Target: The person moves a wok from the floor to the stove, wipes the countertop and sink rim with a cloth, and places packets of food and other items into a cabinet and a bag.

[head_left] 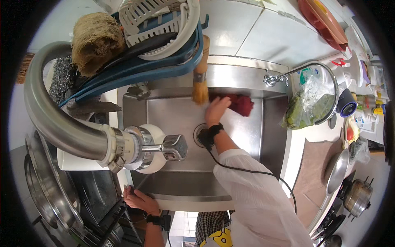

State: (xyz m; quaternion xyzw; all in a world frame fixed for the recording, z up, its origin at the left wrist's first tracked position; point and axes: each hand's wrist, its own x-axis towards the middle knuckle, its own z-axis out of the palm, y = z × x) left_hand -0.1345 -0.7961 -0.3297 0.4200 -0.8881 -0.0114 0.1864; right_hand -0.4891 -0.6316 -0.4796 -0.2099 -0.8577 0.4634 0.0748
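Note:
My right hand [217, 110] reaches over the far part of the steel sink [177, 111], blurred by motion. Its fingers overlap the left part of a bunched dark red cloth [242, 105]; whether they grip it is hidden by the blur. Below the hand is the round drain [200, 133], partly covered by a black wrist strap and its cable. A brush [200, 88] with a wooden handle and tan bristles hangs just left of the fingers. My left hand [140, 202] is at the sink's near left corner beside a dark rack, fingers apart, nothing visible in them.
A thick curved metal spout [66, 131] with a chrome lever juts over the sink's left side. Behind it are a loofah [96, 41] and a blue rack [144, 72]. Rightward stand a thin curved faucet [325, 66], bagged greens [308, 107] and a metal bowl [337, 171].

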